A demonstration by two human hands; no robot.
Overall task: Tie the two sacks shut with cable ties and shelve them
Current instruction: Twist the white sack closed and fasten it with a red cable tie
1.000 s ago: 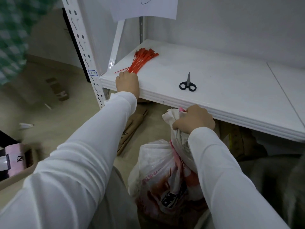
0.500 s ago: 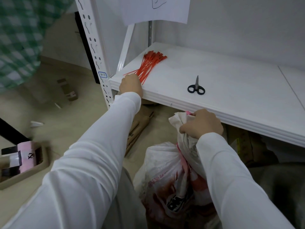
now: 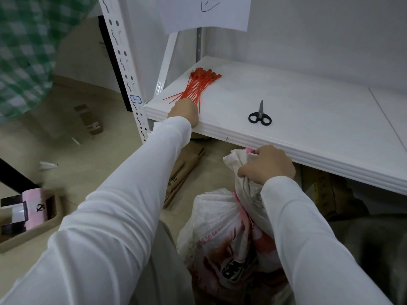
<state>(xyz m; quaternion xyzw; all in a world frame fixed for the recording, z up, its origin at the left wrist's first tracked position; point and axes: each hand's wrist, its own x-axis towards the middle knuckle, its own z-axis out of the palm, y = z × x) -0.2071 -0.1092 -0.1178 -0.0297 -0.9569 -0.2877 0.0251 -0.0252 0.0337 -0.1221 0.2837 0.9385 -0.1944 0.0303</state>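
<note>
A white shelf (image 3: 308,111) fills the right and centre of the frame, its front edge running from the middle left down to the right edge, carried at its left end by a perforated white post (image 3: 123,58). Below that edge, at lower centre, a white sack (image 3: 215,227) with red and black print stands on the floor, its neck gathered upward to just under the shelf's lip. The right hand (image 3: 267,165), in a white sleeve, grips the bunched neck, fingers curled tight around the fabric. The left hand (image 3: 184,112) lies on the shelf's front left corner, at the near tips of the ties (image 3: 198,84). Its back faces the camera and hides the fingers, so whether they pinch a tie cannot be told. A sheet of paper (image 3: 204,12) with a pen drawing hangs at top centre. A beige tray (image 3: 28,230) holding a pink box sits on the floor at lower left, and flattened cardboard (image 3: 182,172) lies under the shelf between the two arms. The red ties fan out in a loose bundle toward the shelf's back left corner. Black-handled scissors (image 3: 259,116) lie closed on the shelf, right of the ties and well apart from them, blades pointing away from the camera.
</note>
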